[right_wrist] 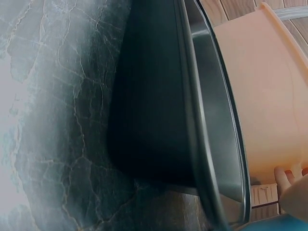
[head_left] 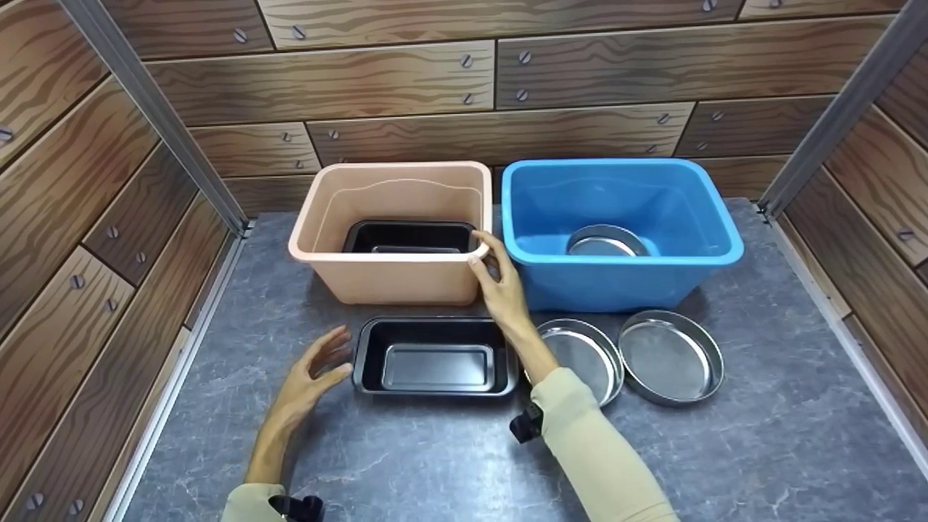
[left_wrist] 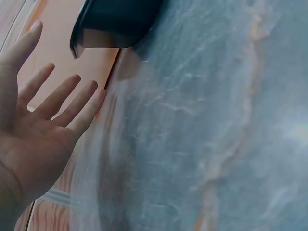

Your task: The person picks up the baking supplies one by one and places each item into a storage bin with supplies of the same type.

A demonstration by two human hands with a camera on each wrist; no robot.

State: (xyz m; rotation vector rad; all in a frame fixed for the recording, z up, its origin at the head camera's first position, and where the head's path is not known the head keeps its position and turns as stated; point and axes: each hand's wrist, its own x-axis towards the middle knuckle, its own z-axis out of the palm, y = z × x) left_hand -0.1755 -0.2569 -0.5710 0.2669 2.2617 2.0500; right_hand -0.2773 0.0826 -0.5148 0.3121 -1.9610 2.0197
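- The peach bin (head_left: 395, 281) stands on the bench (head_left: 420, 457), just left of the blue bin (head_left: 623, 284); its mouth faces up and its long axis runs left to right;
- it looks smooth, with rounded corners and a broad rim; a dark pan (head_left: 409, 233) lies inside;
- the right hand (head_left: 504, 293) has its grip curled over the bin's front right corner;
- the left hand (head_left: 308, 380) holds its grip wide, fingers spread, just beside a black loaf pan (head_left: 438, 366); this glossy pan opens upward, lengthwise left to right, before the bin.
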